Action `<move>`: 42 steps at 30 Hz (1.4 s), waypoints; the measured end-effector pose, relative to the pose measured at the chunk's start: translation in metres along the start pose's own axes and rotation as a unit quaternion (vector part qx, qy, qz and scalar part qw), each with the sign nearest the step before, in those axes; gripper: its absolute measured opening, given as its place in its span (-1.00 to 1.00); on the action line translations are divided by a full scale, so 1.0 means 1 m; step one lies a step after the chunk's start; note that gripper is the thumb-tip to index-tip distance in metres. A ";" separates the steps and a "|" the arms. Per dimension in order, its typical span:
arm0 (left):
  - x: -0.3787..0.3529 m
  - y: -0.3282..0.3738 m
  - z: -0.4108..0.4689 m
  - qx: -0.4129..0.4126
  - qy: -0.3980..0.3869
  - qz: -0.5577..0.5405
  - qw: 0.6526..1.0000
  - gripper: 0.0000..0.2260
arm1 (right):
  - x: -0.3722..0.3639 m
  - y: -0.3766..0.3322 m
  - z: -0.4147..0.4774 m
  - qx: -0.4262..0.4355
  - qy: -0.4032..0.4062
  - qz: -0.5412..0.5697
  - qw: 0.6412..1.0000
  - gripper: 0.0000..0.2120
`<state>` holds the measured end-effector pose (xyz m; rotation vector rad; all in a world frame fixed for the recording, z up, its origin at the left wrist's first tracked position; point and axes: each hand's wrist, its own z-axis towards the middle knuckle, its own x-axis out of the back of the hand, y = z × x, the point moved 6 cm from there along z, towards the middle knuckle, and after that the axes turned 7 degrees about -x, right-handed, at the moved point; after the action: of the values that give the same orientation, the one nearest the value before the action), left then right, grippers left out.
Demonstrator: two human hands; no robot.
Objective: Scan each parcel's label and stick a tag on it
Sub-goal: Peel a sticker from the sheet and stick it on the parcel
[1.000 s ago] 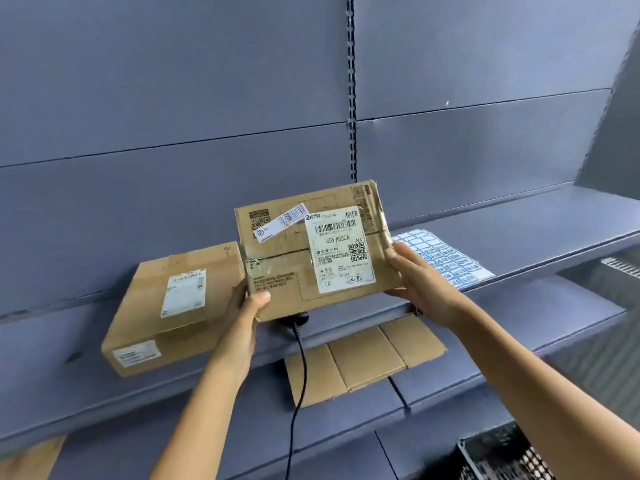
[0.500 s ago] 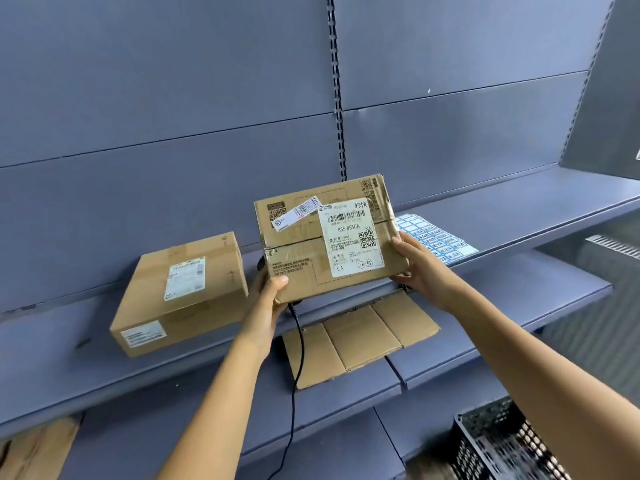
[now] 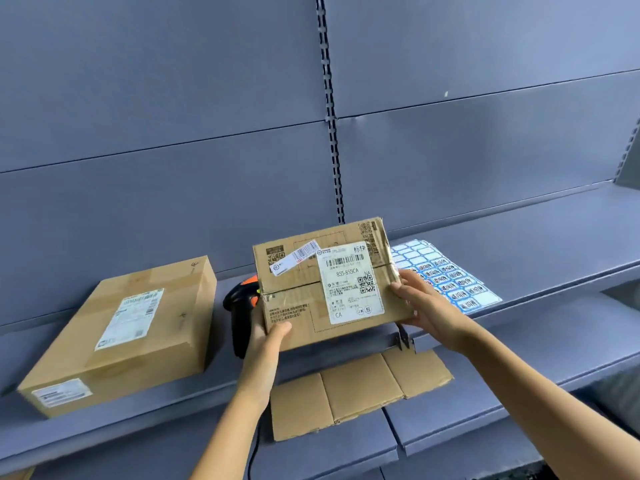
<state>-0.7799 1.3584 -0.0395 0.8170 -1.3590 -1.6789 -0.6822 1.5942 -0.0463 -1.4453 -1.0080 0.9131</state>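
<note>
Here the parcel [image 3: 329, 285] is held in both hands over the front of the shelf [image 3: 536, 237], its labelled face tipped up toward the camera and its long axis running left to right. Whether its lower edge touches the shelf cannot be told. The left hand [image 3: 266, 337] grips the lower left corner, thumb lying on the printed face and fingers hidden underneath. The right hand [image 3: 426, 306] clasps the right end, thumb on the top face near the taped seam, fingers curled below. The white label [image 3: 349, 282] sits unobstructed between the two thumbs, right of centre.

The relation that matters is what lies on either side. The scanner [image 3: 239, 306], black with an orange patch, rests on the shelf just left of the parcel and partly behind it, right beside the left hand, so that hand is plainly the nearer one to take it. The sheet of tags [image 3: 446, 275] lies flat just right of the parcel, behind the right hand. A second parcel [image 3: 124, 337] sits farther left on the same shelf, label up. Flattened cardboard [image 3: 356, 393] lies on the lower shelf [image 3: 519, 386].

Likely the parcel needs setting down or steadying one-handed before either tool can be reached.
</note>
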 end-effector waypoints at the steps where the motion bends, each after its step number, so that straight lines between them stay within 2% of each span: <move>1: -0.001 -0.002 0.005 -0.001 0.009 0.008 1.000 -0.58 | 0.002 0.001 0.005 -0.016 -0.012 -0.012 1.000 -0.48; 3: -0.004 -0.007 0.018 0.005 0.035 0.021 0.999 -0.67 | 0.009 0.003 0.018 -0.052 -0.043 -0.034 0.997 -0.49; 8: -0.005 -0.016 0.035 0.041 0.070 0.022 0.996 -0.64 | 0.019 0.000 0.041 -0.103 -0.070 -0.077 0.989 -0.36; 12: 0.003 -0.022 0.050 0.121 0.070 0.053 0.989 -0.70 | 0.020 0.001 0.053 -0.150 -0.071 -0.140 0.976 -0.37; 19: 0.012 -0.025 0.057 0.191 0.052 0.070 0.978 -0.53 | 0.016 -0.005 0.064 -0.184 -0.063 -0.209 0.958 -0.48; 21: 0.014 -0.025 0.060 0.196 0.062 0.081 0.975 -0.59 | 0.017 -0.006 0.061 -0.179 -0.069 -0.213 0.958 -0.46; 23: 0.014 -0.022 0.064 0.179 0.074 0.117 0.974 -0.76 | 0.029 -0.009 0.059 -0.149 -0.039 -0.211 0.965 -0.53; 25: 0.013 -0.013 0.069 0.133 0.095 0.182 0.970 -0.70 | 0.061 -0.019 0.051 -0.081 0.066 -0.247 0.963 -0.72; 26: 0.011 -0.002 0.070 0.085 0.119 0.233 0.961 -0.62 | 0.085 -0.024 0.046 -0.051 0.138 -0.290 0.946 -0.79; 27: 0.005 0.015 0.070 0.006 0.149 0.292 0.945 -0.58 | 0.111 -0.028 0.038 -0.040 0.206 -0.329 0.921 -0.83; 29: -0.031 0.060 0.061 -0.213 0.182 0.385 0.879 -0.61 | 0.157 -0.024 0.022 -0.087 0.290 -0.381 0.874 -0.79; 31: -0.091 0.087 0.048 -0.377 0.111 0.392 0.832 -0.71 | 0.181 -0.010 0.013 -0.203 0.282 -0.420 0.838 -0.63; 33: -0.158 0.081 0.041 -0.428 -0.039 0.357 0.829 -0.78 | 0.183 0.002 0.009 -0.280 0.231 -0.471 0.804 -0.52; 36: -0.237 0.040 0.035 -0.333 -0.218 0.341 0.851 -0.80 | 0.173 0.007 0.010 -0.286 0.209 -0.547 0.758 -0.43; 38: -0.268 0.006 0.034 -0.237 -0.291 0.392 0.840 -0.81 | 0.168 0.009 0.011 -0.284 0.217 -0.557 0.749 -0.27; 40: -0.279 -0.017 0.036 -0.185 -0.315 0.476 0.800 -0.76 | 0.164 0.010 0.012 -0.277 0.223 -0.544 0.760 -0.26; 42: -0.282 -0.028 0.039 -0.180 -0.307 0.513 0.781 -0.72 | 0.163 0.010 0.013 -0.273 0.215 -0.534 0.771 -0.38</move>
<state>-0.6878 1.6286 -0.0600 -0.7108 -1.3984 -1.2046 -0.6375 1.7514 -0.0587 -1.1224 -1.5155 -0.5733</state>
